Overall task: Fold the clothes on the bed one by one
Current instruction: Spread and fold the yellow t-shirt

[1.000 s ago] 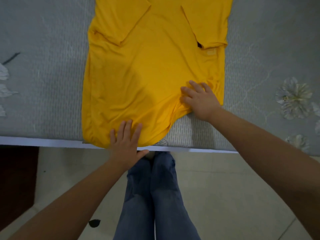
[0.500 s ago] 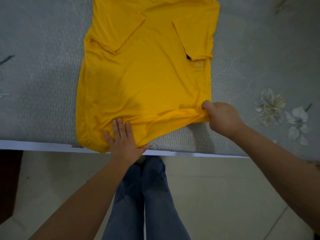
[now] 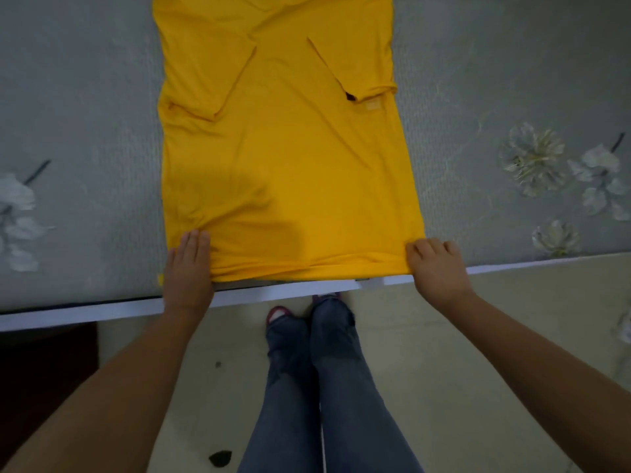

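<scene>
Yellow shirt laid flat on bed, both hands at its hem.

The grey floral bed [image 3: 85,114] fills the upper frame; the yellow shirt [image 3: 283,165] lies centre, sleeves folded inward. Left hand [image 3: 187,271] rests flat, fingers straight, on the lower-left corner. Right hand [image 3: 435,269] grips the lower-right hem corner, fingers curled.
</scene>
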Demonstrator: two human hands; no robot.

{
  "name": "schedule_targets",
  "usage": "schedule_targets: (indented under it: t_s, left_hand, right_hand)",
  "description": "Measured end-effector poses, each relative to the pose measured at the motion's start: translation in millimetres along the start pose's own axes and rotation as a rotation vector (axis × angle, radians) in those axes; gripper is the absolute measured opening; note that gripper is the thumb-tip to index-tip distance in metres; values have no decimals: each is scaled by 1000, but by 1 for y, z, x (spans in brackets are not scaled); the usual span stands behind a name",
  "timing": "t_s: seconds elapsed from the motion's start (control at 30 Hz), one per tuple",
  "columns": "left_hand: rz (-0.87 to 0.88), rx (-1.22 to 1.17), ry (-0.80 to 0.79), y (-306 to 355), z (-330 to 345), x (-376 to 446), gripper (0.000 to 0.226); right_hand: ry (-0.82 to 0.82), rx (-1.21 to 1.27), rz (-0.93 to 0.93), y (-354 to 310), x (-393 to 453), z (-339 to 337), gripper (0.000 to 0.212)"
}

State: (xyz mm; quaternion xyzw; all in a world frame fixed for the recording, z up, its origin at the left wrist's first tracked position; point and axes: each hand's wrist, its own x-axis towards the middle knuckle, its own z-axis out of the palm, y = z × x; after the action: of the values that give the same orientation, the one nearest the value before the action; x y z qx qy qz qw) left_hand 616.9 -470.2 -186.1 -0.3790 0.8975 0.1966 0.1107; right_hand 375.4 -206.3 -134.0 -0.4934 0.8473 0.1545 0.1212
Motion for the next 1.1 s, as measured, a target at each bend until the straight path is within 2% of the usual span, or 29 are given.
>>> schedule_targets:
  t_s: [0.07, 0.1, 0.2, 0.33, 0.4, 0.47, 0.53, 0.63, 0.7, 0.8, 0.9, 1.0, 1.03, 1.1]
  left_hand:
    - [57, 42, -57, -7, -6, -10, 62]
    - [89, 86, -115, -10, -7, -16, 65]
    - [199, 264, -359, -20, -7, -37, 68]
    - [210, 430, -656, -16, -17, -64, 63]
    - [185, 443, -842, -12, -28, -69, 59]
    - [110, 431, -923, -7, -45, -61, 55]
    - [42, 387, -817, -1, -68, -40, 50]
    - [-86, 228, -469, 9, -106, 0, 49]
    - [-112, 149, -261, 19, -127, 29, 47]
    - [-130, 104, -26, 32, -152, 71, 34]
    - [-126, 134, 121, 36, -171, 116, 19]
    - [-123, 117, 184, 28, -180, 162, 18]
    - [-133, 95, 194, 25, -180, 175, 18]
    - [-166, 28, 216, 24, -179, 209, 17]
  right_hand:
    - [-108, 58, 10, -15, -5, 9, 54]
    - [-203, 80, -13, -20, -8, 11, 57]
    - [-432, 19, -124, -23, -18, 14, 54]
    - [-683, -47, -228, -22, -35, 8, 52]
    - [-766, 2, -232, -26, -41, 2, 47]
    - [-772, 81, -154, -26, -38, -7, 43]
    - [-673, 123, -57, -22, -20, -22, 39]
    - [-396, 124, 99, -9, 18, -54, 29]
    - [-210, 103, 189, -1, 42, -76, 25]
    - [-41, 180, 279, 17, 83, -102, 22]
    - [53, 331, 307, 44, 133, -123, 19]
    - [68, 469, 233, 71, 183, -138, 38]
    - [76, 504, 198, 77, 198, -140, 38]
    - [87, 573, 205, 90, 232, -140, 18]
